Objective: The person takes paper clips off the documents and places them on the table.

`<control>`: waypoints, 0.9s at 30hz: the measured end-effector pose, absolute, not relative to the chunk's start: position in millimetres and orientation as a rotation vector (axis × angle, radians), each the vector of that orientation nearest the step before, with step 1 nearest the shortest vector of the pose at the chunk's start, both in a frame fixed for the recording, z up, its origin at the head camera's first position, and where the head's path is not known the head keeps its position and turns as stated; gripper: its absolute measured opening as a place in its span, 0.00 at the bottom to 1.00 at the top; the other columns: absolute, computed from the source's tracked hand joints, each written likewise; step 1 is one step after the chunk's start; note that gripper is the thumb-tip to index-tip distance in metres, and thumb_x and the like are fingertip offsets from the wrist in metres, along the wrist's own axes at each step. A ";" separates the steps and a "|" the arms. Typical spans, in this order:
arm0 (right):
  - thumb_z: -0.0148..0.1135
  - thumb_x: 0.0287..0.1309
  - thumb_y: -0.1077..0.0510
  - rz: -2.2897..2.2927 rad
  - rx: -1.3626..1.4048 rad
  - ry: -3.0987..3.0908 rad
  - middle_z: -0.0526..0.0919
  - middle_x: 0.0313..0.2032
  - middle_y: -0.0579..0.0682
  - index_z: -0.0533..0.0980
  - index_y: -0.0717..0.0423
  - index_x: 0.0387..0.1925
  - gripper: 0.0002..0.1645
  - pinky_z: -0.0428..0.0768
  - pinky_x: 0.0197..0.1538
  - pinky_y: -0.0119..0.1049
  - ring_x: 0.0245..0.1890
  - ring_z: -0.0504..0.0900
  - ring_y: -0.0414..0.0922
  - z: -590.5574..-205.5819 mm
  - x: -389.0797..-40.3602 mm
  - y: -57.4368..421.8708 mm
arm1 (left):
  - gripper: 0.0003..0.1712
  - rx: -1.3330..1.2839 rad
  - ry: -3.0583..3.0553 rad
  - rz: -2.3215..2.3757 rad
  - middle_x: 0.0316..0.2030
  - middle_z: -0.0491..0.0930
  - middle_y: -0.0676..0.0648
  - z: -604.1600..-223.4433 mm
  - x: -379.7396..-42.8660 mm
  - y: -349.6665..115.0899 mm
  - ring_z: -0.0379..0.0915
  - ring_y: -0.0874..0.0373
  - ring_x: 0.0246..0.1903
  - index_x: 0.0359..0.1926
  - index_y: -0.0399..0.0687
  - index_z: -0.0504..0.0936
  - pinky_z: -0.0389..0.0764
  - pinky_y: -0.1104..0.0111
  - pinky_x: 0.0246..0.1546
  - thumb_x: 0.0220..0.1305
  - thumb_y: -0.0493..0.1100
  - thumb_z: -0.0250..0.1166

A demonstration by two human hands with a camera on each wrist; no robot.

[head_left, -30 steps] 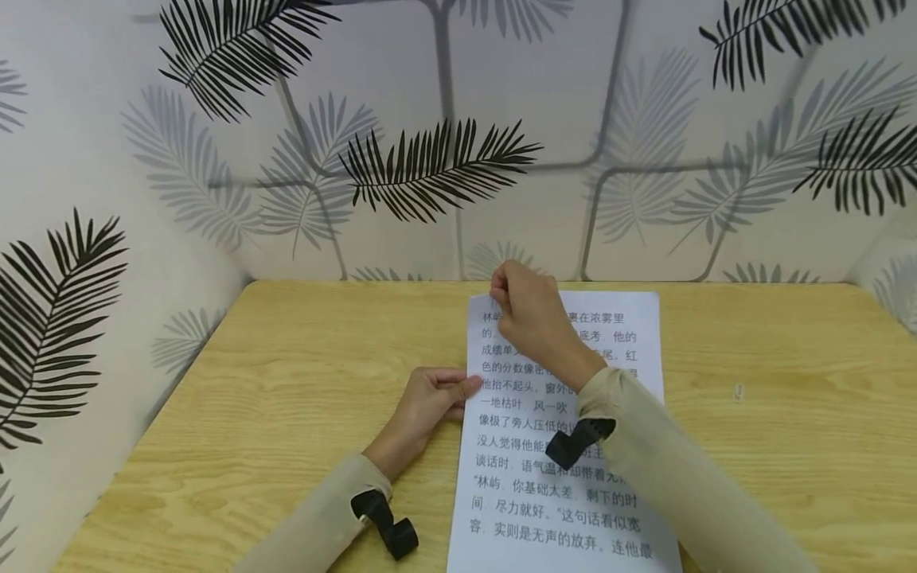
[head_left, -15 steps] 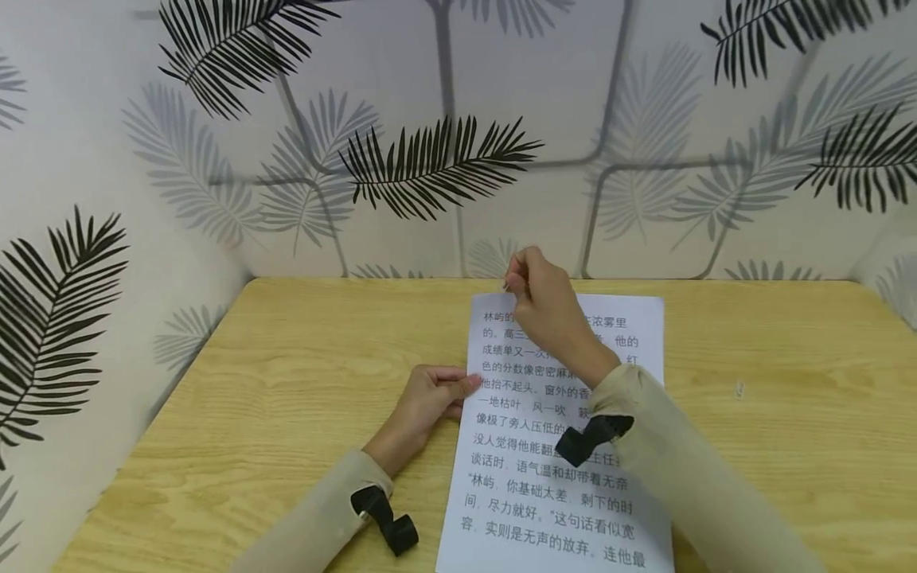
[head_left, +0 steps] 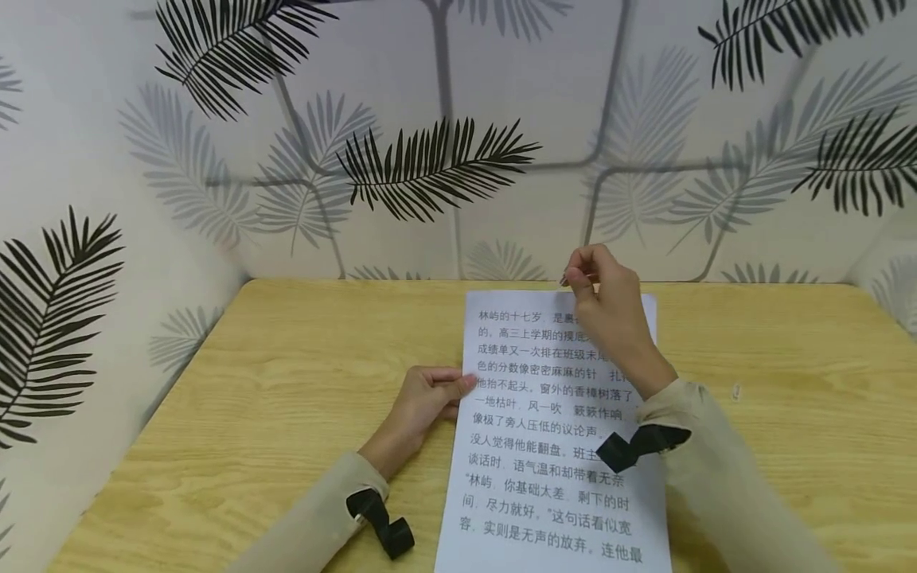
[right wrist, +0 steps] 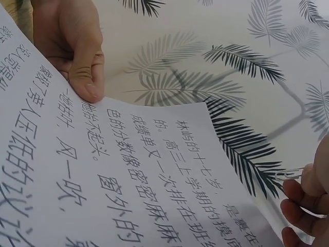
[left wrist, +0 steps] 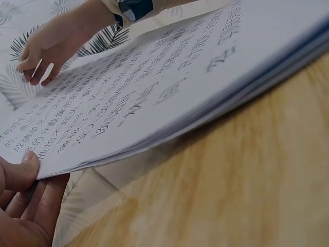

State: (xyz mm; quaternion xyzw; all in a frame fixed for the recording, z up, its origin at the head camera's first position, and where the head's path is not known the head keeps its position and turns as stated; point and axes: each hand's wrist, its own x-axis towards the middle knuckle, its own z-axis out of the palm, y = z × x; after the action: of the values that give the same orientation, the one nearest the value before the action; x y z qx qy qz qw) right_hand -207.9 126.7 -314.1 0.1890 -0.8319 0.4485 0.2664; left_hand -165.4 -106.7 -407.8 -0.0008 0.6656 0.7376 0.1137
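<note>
My left hand (head_left: pixel 423 406) pinches the left edge of a stack of printed paper sheets (head_left: pixel 544 477), thumb on top and fingers beneath. In the left wrist view, several layers show along the stack's raised edge. Between the thumb and forefinger of my right hand (head_left: pixel 612 314) is a silvery paper clip (right wrist: pixel 290 174). That hand is over the top edge of the sheets, right of their middle, and covers some of the text. The right wrist view shows the clip apart from the paper's top edge.
On the wooden table (head_left: pixel 286 382), to the right of the sheets, lies a small pale object (head_left: pixel 736 391) that looks like another paper clip. A leaf-patterned wall covering (head_left: pixel 401 79) rises behind the table's back edge.
My right hand has moved rightward along the top edge of the sheets with the paper clip, uncovering the upper-left text. The left hand keeps its grip in nearly the same place.
</note>
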 end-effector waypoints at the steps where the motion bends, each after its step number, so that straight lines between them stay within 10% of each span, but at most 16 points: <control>1: 0.55 0.63 0.72 1.197 0.501 -2.235 0.80 0.29 0.59 0.70 0.67 0.33 0.03 0.75 0.43 0.34 0.34 0.79 0.50 -313.2 -207.2 130.2 | 0.13 -0.005 1.953 2.162 0.34 0.85 0.36 -407.7 -165.7 -106.5 0.84 0.56 0.28 0.46 0.24 0.81 0.86 0.68 0.30 0.62 0.32 0.65; 27: 0.61 0.58 0.74 0.948 0.448 -2.265 0.79 0.28 0.56 0.74 0.64 0.33 0.05 0.69 0.44 0.14 0.32 0.70 0.25 -311.3 -187.1 221.2 | 0.13 -0.006 1.987 2.149 0.35 0.85 0.36 -406.7 -164.1 -106.7 0.84 0.55 0.29 0.46 0.26 0.82 0.86 0.68 0.30 0.62 0.33 0.65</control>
State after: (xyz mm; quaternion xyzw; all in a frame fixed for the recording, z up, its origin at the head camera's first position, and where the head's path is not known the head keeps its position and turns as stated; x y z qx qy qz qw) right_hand -187.1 221.2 -311.3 0.1702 -0.8606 0.3601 0.3172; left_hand -164.1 -106.7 -406.7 -0.0020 0.6749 0.7300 0.1074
